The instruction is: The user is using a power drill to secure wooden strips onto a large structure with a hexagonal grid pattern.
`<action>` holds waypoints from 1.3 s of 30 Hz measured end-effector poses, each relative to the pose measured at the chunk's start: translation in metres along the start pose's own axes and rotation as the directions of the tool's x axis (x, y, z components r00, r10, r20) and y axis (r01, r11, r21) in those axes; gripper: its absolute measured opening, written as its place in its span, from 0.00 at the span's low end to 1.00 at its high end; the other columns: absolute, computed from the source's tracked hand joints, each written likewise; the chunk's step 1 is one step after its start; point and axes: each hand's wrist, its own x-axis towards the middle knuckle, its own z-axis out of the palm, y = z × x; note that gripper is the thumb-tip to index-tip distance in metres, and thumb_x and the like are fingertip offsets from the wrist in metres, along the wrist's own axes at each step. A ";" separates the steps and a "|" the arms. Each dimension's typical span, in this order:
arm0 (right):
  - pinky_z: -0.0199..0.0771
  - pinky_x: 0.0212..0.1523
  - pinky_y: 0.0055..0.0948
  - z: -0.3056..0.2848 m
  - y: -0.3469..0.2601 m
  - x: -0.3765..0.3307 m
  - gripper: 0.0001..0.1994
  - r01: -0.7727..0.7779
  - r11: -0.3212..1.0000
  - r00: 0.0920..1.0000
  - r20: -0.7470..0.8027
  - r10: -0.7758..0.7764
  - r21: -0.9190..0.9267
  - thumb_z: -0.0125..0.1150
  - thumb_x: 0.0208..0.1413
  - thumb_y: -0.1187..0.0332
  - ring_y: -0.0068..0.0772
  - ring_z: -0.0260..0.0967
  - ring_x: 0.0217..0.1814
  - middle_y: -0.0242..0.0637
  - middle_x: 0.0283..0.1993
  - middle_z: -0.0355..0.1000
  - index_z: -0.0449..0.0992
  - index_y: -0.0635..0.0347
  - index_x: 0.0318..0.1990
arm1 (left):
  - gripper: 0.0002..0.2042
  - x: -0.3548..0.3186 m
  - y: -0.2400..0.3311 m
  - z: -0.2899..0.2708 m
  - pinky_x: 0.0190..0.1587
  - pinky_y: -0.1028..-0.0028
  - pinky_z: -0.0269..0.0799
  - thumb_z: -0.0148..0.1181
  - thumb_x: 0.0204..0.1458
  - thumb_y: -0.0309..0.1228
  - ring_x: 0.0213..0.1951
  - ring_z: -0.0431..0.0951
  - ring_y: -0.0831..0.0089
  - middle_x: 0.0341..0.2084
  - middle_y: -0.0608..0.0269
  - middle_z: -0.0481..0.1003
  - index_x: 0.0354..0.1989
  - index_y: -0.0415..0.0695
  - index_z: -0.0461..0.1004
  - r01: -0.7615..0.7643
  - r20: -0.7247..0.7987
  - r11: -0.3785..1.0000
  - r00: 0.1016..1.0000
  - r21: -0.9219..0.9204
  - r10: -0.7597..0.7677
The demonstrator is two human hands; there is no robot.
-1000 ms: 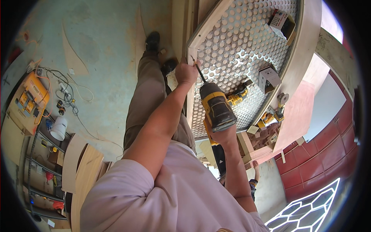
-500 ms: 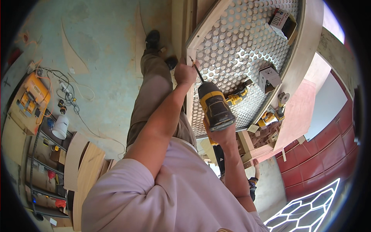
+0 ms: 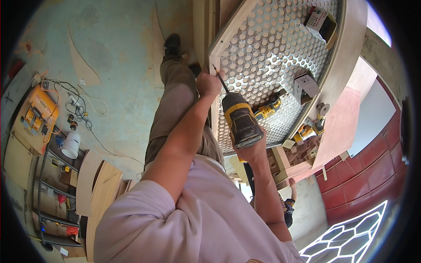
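Note:
My right hand (image 3: 253, 150) is wrapped round the handle of a yellow-and-black cordless drill (image 3: 241, 122). The drill's long thin bit points forward and left, its tip at the pale wooden frame (image 3: 214, 61) near a corner. Whether the tip touches the wood I cannot make out. My left hand (image 3: 209, 84) is closed on the frame's edge just below the bit tip, its thumb side close to the bit; some fingers are hidden. Inside the frame lies a shiny panel covered in round spots (image 3: 263, 48). Beyond the drill, a second yellow-and-black power tool (image 3: 268, 108) lies on it.
Two small cardboard boxes (image 3: 305, 89) sit on the panel. A grinder-like tool with a disc (image 3: 322, 109) rests by the right edge. Cables (image 3: 81, 107) and an orange toolbox (image 3: 44, 105) are at left, above a shelf (image 3: 55, 186). Another person's arm (image 3: 291, 193) shows lower right.
The drill and my right hand have shifted slightly left. My left hand keeps its place on the frame; the whole view has moved a little.

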 end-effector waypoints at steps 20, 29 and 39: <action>0.82 0.40 0.34 0.001 -0.006 0.008 0.23 -0.035 0.999 0.999 0.024 0.035 -0.027 0.75 0.41 0.72 0.45 0.83 0.39 0.42 0.38 0.81 0.77 0.63 0.48 | 0.18 0.001 -0.004 0.003 0.36 0.51 0.79 0.68 0.47 0.45 0.33 0.82 0.41 0.26 0.43 0.80 0.33 0.41 0.77 -0.030 -0.026 0.999 0.999 0.030 0.031; 0.82 0.40 0.35 0.003 -0.004 0.008 0.23 -0.035 0.999 0.999 0.007 0.036 -0.020 0.75 0.42 0.71 0.46 0.82 0.39 0.43 0.37 0.81 0.76 0.63 0.48 | 0.20 0.002 -0.010 0.006 0.38 0.52 0.79 0.72 0.43 0.44 0.34 0.83 0.44 0.29 0.47 0.82 0.40 0.45 0.77 -0.026 0.011 0.998 1.000 0.051 0.026; 0.80 0.34 0.40 0.009 0.001 0.005 0.25 -0.042 0.997 0.999 -0.011 0.041 -0.062 0.79 0.39 0.66 0.53 0.80 0.33 0.45 0.31 0.78 0.74 0.62 0.45 | 0.18 0.000 -0.010 0.008 0.33 0.51 0.79 0.69 0.46 0.45 0.29 0.82 0.41 0.23 0.43 0.79 0.30 0.41 0.75 -0.113 -0.094 0.994 0.989 0.011 0.114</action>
